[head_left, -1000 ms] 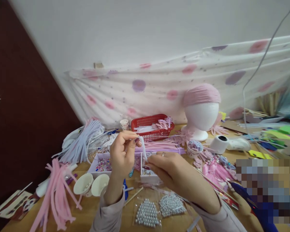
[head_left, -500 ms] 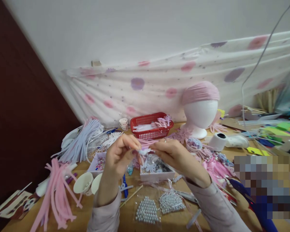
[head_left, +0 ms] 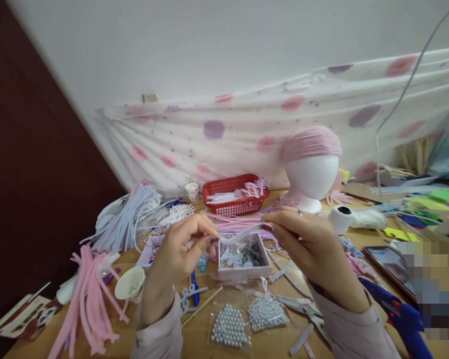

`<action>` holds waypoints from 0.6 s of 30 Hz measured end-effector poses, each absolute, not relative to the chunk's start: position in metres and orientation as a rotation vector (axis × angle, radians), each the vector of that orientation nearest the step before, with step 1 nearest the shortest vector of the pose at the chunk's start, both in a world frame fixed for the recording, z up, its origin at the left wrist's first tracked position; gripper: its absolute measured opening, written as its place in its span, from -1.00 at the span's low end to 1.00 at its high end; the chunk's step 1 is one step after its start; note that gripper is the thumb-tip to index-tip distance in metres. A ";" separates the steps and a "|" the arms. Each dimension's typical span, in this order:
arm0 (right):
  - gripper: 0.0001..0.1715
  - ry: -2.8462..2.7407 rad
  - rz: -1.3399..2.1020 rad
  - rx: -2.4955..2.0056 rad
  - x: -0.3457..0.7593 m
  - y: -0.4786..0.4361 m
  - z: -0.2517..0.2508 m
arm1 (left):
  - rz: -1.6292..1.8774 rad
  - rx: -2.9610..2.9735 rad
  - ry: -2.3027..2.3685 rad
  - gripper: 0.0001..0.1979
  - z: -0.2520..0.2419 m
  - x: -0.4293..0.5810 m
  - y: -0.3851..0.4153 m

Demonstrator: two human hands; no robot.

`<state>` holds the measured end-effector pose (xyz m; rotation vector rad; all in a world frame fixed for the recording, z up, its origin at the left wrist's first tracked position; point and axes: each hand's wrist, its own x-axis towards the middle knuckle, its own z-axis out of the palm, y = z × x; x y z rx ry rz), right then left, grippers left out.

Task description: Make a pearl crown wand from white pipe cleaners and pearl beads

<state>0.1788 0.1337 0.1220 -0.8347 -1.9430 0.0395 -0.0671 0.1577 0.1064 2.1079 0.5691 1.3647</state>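
Note:
Between my two hands a pale lavender-white pipe cleaner [head_left: 241, 236] is stretched, bowing slightly over a white box [head_left: 243, 273] of small parts. My left hand [head_left: 183, 247] pinches one end between thumb and fingertips. The other end is in the grip of my right hand [head_left: 310, 244], whose fingers are pressed together and wear a ring. Below them lie two clear bags of silver-grey beads [head_left: 229, 326] and scissors [head_left: 307, 310]. A bent, looped pale pipe cleaner [head_left: 190, 298] rests by a blue pen [head_left: 194, 286] near my left wrist.
Bunches of pink pipe cleaners [head_left: 93, 304] and pale ones [head_left: 129, 214] lie left, near a paper cup [head_left: 130, 283]. Behind are a red basket [head_left: 235, 205] and a white foam head [head_left: 311, 174]. A blue glue gun [head_left: 394, 314] and a phone [head_left: 389, 267] are at right.
My right hand has moved right, away from my left hand. The pale pipe cleaner, bunched between my fingers before, now spans the gap. My left hand has shifted slightly left.

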 end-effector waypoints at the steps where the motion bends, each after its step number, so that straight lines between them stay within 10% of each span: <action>1: -0.81 -1.955 0.086 -0.821 0.182 0.140 0.121 | 1.342 2.046 0.509 -0.91 0.108 -0.067 0.154; 11: -0.66 -2.365 0.580 -0.719 0.138 0.144 0.103 | 1.971 1.893 0.568 -0.92 0.095 -0.034 0.174; 18: -0.76 -2.001 0.279 -0.778 0.165 0.111 0.125 | 1.554 2.237 0.626 -0.89 0.098 -0.052 0.169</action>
